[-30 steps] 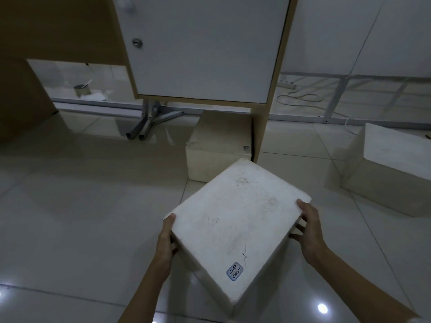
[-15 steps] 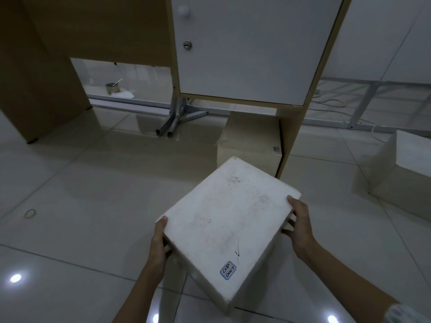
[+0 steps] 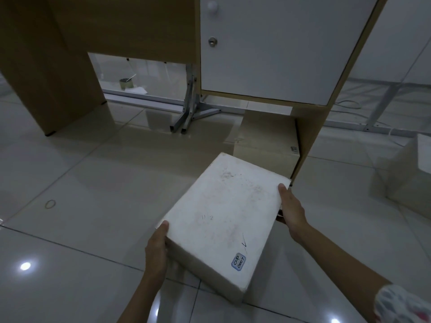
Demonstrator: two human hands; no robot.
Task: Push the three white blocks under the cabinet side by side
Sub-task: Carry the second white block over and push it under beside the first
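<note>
The head camera is looking down at a big white foam block with a small blue sticker, and this block is sitting on the shiny pale tiled floor, just in front of the tall wooden cabinet with a white door. The left hand is gripping the near left corner of this block, with the thumb lying on the top and the other fingers curling down the side. The right hand is gripping the far right edge of the same block, with the thumb on the top edge and the fingers tucking underneath. The block is turning at a slant, so one corner is pointing toward the gap under the cabinet. A second white foam block is already sitting under the cabinet, right below the white door and touching the cabinet's right wooden side panel. The held block's far corner is lying very close to it. A third white foam block is waiting on the floor to the right of the cabinet, well apart from it. A thin rubber band is lying on the floor to the left of the cabinet. A small metal tin is standing behind the cabinet, to its left.
</note>
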